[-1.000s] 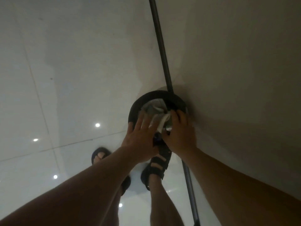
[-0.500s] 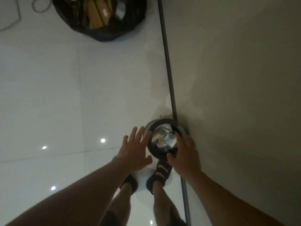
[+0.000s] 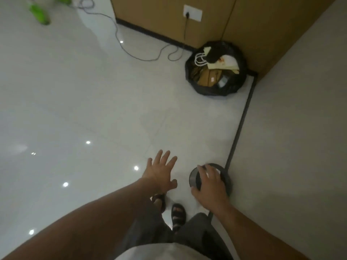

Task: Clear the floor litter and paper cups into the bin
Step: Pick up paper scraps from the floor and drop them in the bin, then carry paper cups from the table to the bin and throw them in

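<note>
Right hand [image 3: 209, 186] spread over the mouth of the small bin [image 3: 193, 178] by the wall, closed on nothing visible, left hand [image 3: 160, 172] open and empty beside it; could tip the light bin and spill litter across the floor [image 3: 75, 109].

The small round dark bin [image 3: 193, 180] stands upright on the floor, against the wall's dark skirting [image 3: 242, 121]. Something pale shows inside it, mostly hidden.
</note>
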Action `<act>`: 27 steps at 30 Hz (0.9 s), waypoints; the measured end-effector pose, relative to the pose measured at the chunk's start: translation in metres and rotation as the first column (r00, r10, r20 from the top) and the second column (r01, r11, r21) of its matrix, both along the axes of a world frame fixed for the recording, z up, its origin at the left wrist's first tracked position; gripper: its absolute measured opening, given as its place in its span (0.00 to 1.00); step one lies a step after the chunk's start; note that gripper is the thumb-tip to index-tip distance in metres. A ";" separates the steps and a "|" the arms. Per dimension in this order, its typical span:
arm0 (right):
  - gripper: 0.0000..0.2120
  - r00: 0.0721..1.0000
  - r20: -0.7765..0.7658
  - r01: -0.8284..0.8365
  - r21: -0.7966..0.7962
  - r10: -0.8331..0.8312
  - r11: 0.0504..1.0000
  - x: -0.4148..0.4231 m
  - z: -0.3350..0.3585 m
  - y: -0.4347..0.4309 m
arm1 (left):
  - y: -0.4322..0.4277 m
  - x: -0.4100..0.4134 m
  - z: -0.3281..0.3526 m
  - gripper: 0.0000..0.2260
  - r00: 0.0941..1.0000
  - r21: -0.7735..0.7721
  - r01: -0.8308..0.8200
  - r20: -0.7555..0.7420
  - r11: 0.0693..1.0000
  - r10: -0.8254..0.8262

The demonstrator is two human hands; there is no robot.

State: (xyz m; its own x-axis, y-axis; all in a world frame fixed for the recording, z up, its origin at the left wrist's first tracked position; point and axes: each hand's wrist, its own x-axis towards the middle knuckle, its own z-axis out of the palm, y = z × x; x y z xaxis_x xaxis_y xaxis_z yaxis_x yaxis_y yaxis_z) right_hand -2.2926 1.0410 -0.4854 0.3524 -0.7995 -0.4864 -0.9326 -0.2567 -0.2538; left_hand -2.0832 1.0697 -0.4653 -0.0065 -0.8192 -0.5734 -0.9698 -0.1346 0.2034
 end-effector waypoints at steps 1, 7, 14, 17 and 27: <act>0.39 0.998 0.005 -0.060 0.006 0.060 0.998 0.008 0.008 0.002 | 0.017 0.004 0.010 0.39 0.998 -0.008 -0.065 0.005 0.998 0.065; 0.39 0.901 -0.017 -0.435 -0.024 0.434 0.900 0.071 0.052 0.032 | 0.139 0.027 0.045 0.38 0.904 -0.030 -0.423 0.060 0.906 0.424; 0.38 0.585 -0.019 -0.811 -0.036 0.811 0.584 0.176 0.086 0.145 | 0.320 0.060 0.071 0.37 0.559 -0.111 -0.819 0.062 0.562 0.827; 0.38 0.429 -0.028 -0.901 -0.077 0.903 0.426 0.226 0.097 0.217 | 0.404 0.071 0.075 0.37 0.387 -0.134 -0.912 0.037 0.389 0.921; 0.37 -0.020 0.037 -0.994 -0.111 0.999 -0.016 0.351 0.123 0.519 | 0.713 0.092 0.093 0.38 -0.189 -0.178 -0.967 0.027 -0.181 0.982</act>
